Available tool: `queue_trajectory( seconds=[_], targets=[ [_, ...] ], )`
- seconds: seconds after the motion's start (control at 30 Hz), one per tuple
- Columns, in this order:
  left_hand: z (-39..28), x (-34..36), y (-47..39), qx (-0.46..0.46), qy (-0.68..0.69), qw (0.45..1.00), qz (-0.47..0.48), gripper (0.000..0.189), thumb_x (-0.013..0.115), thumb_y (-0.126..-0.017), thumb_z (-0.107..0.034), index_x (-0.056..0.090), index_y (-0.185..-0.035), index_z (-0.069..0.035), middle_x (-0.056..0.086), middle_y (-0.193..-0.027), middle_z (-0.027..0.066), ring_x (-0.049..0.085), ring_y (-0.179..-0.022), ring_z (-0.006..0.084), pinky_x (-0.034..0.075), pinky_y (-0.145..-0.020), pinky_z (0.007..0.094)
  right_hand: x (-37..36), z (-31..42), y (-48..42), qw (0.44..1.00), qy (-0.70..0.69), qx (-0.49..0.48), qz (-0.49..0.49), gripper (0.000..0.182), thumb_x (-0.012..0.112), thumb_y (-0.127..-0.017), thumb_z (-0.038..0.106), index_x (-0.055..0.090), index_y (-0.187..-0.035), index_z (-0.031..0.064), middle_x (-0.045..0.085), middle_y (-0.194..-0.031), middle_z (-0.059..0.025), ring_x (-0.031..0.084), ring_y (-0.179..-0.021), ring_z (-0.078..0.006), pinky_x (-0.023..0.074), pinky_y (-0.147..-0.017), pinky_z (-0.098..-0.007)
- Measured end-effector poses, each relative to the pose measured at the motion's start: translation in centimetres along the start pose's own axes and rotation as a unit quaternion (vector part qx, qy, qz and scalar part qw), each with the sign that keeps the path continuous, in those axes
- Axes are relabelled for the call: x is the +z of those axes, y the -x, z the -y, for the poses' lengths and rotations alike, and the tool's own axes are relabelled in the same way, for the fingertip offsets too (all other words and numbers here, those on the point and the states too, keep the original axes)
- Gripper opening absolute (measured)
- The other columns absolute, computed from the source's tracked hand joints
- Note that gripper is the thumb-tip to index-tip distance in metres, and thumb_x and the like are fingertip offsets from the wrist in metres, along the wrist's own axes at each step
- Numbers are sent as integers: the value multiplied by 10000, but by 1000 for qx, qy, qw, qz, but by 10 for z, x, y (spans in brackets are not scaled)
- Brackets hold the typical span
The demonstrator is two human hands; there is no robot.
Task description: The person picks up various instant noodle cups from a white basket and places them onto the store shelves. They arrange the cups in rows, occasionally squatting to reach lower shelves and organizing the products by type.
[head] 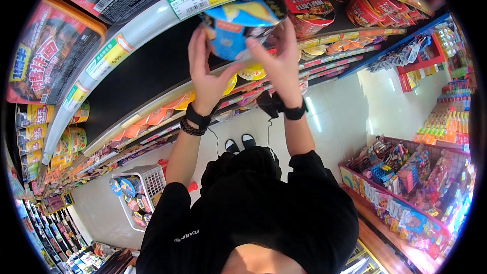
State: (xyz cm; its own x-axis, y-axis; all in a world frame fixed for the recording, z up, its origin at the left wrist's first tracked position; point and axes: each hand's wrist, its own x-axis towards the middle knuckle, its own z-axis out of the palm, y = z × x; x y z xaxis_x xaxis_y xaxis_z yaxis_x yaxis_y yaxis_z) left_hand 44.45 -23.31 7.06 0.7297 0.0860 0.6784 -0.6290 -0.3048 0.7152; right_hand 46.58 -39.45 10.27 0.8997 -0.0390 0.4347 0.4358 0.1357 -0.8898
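Observation:
Between my two hands is a blue instant noodle bowl [228, 40] with a picture on its wrapper, somewhat blurred and tilted at the front of a dark shelf [152, 55]. My left hand [205, 72] cups its left side, fingers up and thumb beneath. From the right, my right hand [279, 61] grips the same bowl, its thumb across the front and its fingers partly hidden behind it. Red noodle bowls [310, 11] stand on that shelf just past my right hand.
A price-label rail [144, 19] curves above the shelf. Lower tiers hold yellow-lidded tubs [253, 73]. On the floor at left, a white basket [154, 182] contains several noodle bowls [131, 186]. A bin of packaged sweets [403, 198] stands at right. Thin cables [269, 133] hang near my wrists.

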Motion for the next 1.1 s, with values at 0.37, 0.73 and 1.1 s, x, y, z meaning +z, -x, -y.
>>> queue_trajectory(
  seconds=[0.37, 0.73, 1.1],
  targets=[
    [-38, -80, 119, -165, 100, 971, -141, 1028, 897, -568, -81, 278, -1387, -17, 396, -1370, 131, 435, -1251, 239, 417, -1013, 396, 51, -1, 103, 922, -341, 118, 139, 694, 660, -845, 261, 297, -1392, 35, 300, -1431, -109, 323, -1326, -241, 382, -1021, -365],
    [-96, -163, 207, -288, 8, 936, -200, 878, 767, -729, -41, 249, -1435, 17, 361, -1433, 141, 428, -1269, 208, 395, -1019, 340, 118, 8, 155, 755, -391, 434, 296, 527, 609, -887, 115, 374, -1351, 32, 552, -1256, -78, 540, -1140, -157, 434, -966, -318],
    [-146, -242, 274, -309, 153, 888, -303, 532, 647, -814, 65, 447, -1305, 12, 538, -1266, 97, 506, -1190, 203, 406, -1015, 354, 211, -12, 235, 682, -380, 529, 332, 444, 562, -942, 262, 430, -1317, 66, 566, -1235, -45, 545, -1132, -165, 417, -986, -348]
  ],
)
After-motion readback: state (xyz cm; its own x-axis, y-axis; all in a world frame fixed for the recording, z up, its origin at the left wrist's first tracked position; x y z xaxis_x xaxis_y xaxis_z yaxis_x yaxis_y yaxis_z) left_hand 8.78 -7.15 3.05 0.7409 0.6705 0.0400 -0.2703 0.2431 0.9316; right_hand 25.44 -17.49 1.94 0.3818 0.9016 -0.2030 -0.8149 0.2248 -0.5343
